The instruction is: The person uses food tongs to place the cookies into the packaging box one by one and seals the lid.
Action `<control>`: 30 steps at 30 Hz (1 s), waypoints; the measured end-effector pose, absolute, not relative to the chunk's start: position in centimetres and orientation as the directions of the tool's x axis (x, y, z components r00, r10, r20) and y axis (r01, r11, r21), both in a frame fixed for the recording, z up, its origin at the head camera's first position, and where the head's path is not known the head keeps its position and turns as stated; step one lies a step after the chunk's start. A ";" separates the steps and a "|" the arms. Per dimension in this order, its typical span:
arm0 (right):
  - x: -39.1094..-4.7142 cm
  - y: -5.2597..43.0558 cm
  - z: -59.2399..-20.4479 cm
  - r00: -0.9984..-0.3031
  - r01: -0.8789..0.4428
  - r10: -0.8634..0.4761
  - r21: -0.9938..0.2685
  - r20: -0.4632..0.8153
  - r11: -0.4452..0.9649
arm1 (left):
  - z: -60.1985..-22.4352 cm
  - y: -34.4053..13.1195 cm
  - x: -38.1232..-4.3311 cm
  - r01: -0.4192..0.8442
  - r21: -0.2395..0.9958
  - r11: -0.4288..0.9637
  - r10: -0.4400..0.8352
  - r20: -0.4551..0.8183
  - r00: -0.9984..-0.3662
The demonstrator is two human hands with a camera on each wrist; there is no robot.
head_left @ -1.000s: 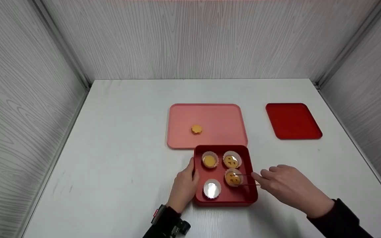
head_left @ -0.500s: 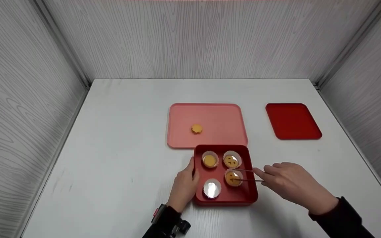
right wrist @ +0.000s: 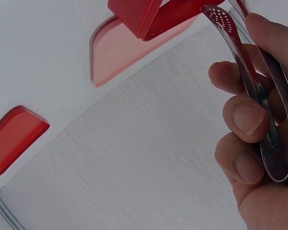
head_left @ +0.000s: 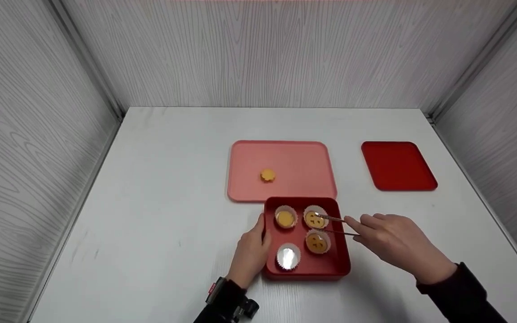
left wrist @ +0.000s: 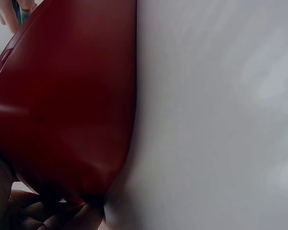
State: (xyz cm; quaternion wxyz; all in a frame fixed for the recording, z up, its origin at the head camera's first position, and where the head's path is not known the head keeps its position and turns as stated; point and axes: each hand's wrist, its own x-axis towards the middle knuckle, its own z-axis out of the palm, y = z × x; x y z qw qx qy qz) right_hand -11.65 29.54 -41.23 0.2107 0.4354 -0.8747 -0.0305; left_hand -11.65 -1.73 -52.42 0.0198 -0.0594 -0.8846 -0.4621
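Note:
In the head view my left hand (head_left: 248, 254) grips the left wall of a deep red box (head_left: 305, 268). Four-cornered inside it stand several white paper cups. The far left cup holds a plain yellow round piece (head_left: 285, 219). Yellow pieces with small holes lie in the far right cup (head_left: 315, 220) and the near right cup (head_left: 316, 243). Only a shiny bottom shows in the near left cup (head_left: 288, 256). My right hand (head_left: 391, 242) holds metal tongs (right wrist: 242, 57) with a perforated tip, arms apart and nothing visible between them. Their tips hover around the right cups; contact cannot be told.
A pink tray (head_left: 294, 157) behind the box bears one flower-shaped yellow piece (head_left: 267, 175). To the far right lies a flat red tray (head_left: 400, 166). Wood-grain panels (head_left: 249, 54) rise behind and on both sides of the white table (head_left: 168, 179).
My right hand and the tongs have moved away from me, from over the near right cup towards the far right one. My left hand stays on the box.

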 end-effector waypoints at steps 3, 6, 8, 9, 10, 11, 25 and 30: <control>-11.9 29.6 -41.3 -0.538 -0.736 -0.761 0.239 0.362 0.634 | -52.5 -1.7 -11.7 0.122 0.815 0.567 0.085 0.089 -0.992; -12.2 29.6 -41.3 -0.541 -0.722 -0.743 0.237 0.393 0.650 | -52.5 -1.7 -11.7 0.130 0.810 0.572 0.086 0.098 -0.991; -12.4 29.5 -41.3 -0.537 -0.716 -0.732 0.232 0.419 0.658 | -52.5 -1.7 -11.6 0.139 0.806 0.576 0.088 0.108 -0.990; -12.5 29.5 -41.3 -0.533 -0.715 -0.727 0.229 0.433 0.661 | -52.5 -1.7 -11.6 0.146 0.803 0.577 0.091 0.114 -0.989; -12.6 29.5 -41.3 -0.530 -0.713 -0.722 0.228 0.445 0.663 | -52.5 -1.7 -11.6 0.153 0.800 0.580 0.094 0.121 -0.988; -12.7 29.4 -41.3 -0.527 -0.712 -0.718 0.226 0.455 0.665 | -52.5 -1.7 -11.6 0.159 0.798 0.582 0.095 0.127 -0.987; -15.1 28.3 -40.6 -0.538 -0.703 -0.692 0.196 0.482 0.683 | -52.6 -1.7 -11.6 0.162 0.792 0.589 0.091 0.134 -0.987; -16.1 27.6 -40.6 -0.542 -0.703 -0.701 0.206 0.464 0.681 | -52.6 -1.7 -11.6 0.153 0.795 0.587 0.091 0.124 -0.988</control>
